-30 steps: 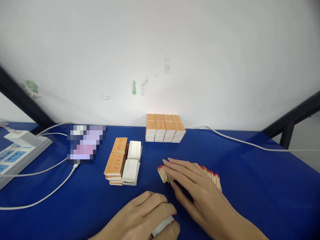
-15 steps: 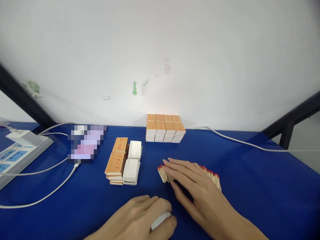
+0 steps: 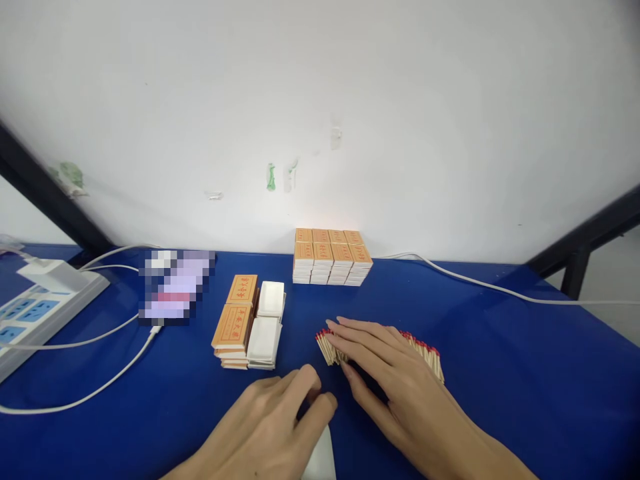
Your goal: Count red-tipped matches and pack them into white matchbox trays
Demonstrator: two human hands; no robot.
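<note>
- Worktop, covered in blue, runs across the whole lower view and meets a white wall at its far edge; everything below is placed relative to the pile of matches that lies on the cloth right of centre.
- Power strip, white with blue sockets, sits far to the left of the matches at the worktop's edge, with white cables trailing from that side.
- Block of stacked matchboxes, orange-topped, stands beyond the matches against the wall.
- Blurred flat object lies left of the matches, past the smaller stacks, with a cable plugged into its near end.
- Right hand lies flat over the matches, palm down, fingers spread and extended to the left; its grip is loose and unclenched, covering the middle of the pile so that red heads show at both ends.
- Left hand rests just left of and nearer than the matches, fingers curled downward on the cloth; the grip closes on nothing that I can see.
- Two short stacks of orange matchbox sleeves stand left of the matches.
- White inner trays are stacked touching those sleeves, on the side facing the matches.
- White tray lies at the near edge, beside the left hand, below the matches.
</note>
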